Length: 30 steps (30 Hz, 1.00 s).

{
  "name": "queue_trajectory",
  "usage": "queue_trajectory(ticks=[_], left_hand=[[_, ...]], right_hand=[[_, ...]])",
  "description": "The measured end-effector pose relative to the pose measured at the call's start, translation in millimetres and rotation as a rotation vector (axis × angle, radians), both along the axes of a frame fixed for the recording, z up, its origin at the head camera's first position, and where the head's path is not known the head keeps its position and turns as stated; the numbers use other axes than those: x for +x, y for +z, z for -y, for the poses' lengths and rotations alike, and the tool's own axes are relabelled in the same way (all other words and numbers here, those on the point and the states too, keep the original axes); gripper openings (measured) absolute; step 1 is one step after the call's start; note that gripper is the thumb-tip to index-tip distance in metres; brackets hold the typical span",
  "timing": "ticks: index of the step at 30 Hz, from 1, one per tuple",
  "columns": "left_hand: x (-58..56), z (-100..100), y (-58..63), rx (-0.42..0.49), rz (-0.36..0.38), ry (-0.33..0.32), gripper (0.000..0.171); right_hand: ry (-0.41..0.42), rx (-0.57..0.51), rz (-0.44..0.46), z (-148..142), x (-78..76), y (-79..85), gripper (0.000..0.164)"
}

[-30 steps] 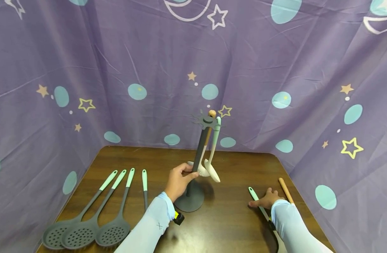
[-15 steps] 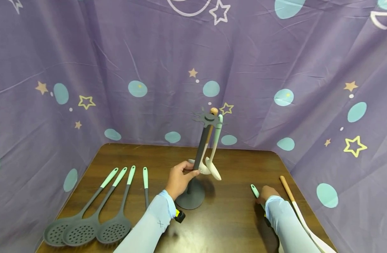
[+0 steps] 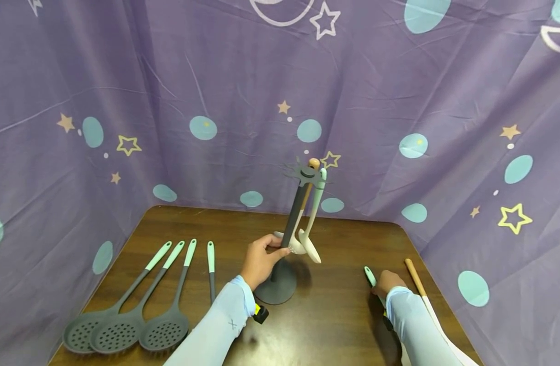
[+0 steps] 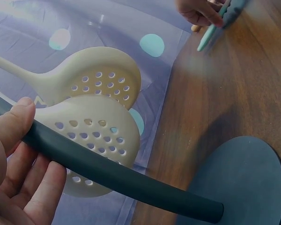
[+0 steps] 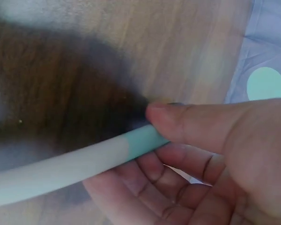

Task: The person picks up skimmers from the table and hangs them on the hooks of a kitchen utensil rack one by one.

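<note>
My left hand point(image 3: 260, 263) grips the dark pole point(image 3: 292, 216) of a utensil stand, thumb on one side and fingers on the other. A flat round base point(image 3: 277, 291) carries the pole. From the spiky top rack point(image 3: 308, 174) hang two cream skimmers with holed heads: one with a wooden handle point(image 3: 304, 197), one with a mint handle point(image 3: 317, 193). At the table's right, my right hand point(image 3: 389, 282) holds a cream-shafted utensil point(image 5: 70, 169) by its mint handle point(image 3: 370, 275), between thumb and curled fingers. My forearm hides that utensil's head.
Several grey skimmers point(image 3: 165, 333) with mint handles lie at the table's left, one partly behind my left sleeve point(image 3: 220, 323). A wooden-handled cream utensil point(image 3: 414, 277) lies along the right edge. A purple curtain point(image 3: 243, 101) surrounds the wooden table point(image 3: 334, 305).
My right hand, earlier spread over the mint-handled utensil, has closed its fingers round the handle, which has moved slightly right. My left hand keeps its grip on the pole.
</note>
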<state>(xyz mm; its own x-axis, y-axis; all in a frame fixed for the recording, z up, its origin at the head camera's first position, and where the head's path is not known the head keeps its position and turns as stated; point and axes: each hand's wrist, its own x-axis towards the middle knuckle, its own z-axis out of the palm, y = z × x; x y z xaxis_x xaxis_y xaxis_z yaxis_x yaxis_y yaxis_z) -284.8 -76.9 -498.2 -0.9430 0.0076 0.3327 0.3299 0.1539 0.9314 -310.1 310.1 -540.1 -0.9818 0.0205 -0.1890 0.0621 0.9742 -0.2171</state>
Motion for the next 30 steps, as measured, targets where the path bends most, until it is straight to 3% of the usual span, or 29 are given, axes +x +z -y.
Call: queue_trajectory(ticks=[10,18,30], left_hand=[[0.3,0.5,-1.1,0.013,0.003,0.006,0.017],[1.3,-0.9,-4.4,0.005,-0.002,0.012,0.018],[1.9,-1.5,-1.2,-0.020,0.026,0.011,0.017]], right_hand=[[0.036,-0.061,-0.079,13.0,-8.7,20.0,0.017],[0.024,-0.101,-0.172,20.7,-16.1,36.8,0.021],[-0.019,-0.233,-0.410,43.7,-16.1,83.4,0.019]])
